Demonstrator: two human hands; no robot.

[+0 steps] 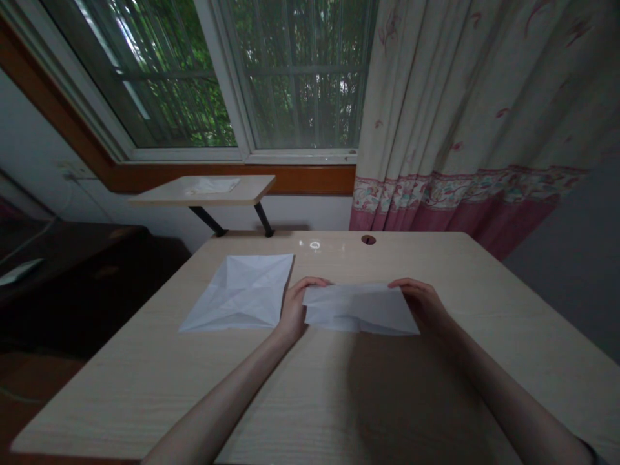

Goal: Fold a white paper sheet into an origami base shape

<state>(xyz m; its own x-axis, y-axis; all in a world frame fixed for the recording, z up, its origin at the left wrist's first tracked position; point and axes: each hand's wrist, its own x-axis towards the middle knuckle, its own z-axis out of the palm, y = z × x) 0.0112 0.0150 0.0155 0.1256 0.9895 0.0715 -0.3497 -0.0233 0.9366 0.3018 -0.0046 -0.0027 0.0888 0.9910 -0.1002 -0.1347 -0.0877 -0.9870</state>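
Note:
A folded sheet of white paper (pixel 361 307) is held between my two hands over the middle of the desk. My left hand (pixel 296 307) grips its left edge, fingers over the top corner. At the upper right corner, my right hand (pixel 423 303) is closed on the same paper, with its thumb hidden. The lower edge of the sheet shows a loose, slightly parted fold. Just left of my left hand lies a creased white sheet (pixel 242 290), flat on the desk, with fold lines crossing its middle.
The pale wooden desk (pixel 290 400) carries a small raised shelf (pixel 256 186) at its back left, with crumpled white paper (pixel 213 186) on top. A round cable hole (pixel 369 239) sits near the back edge. Behind are a window and a patterned curtain (pixel 436 129).

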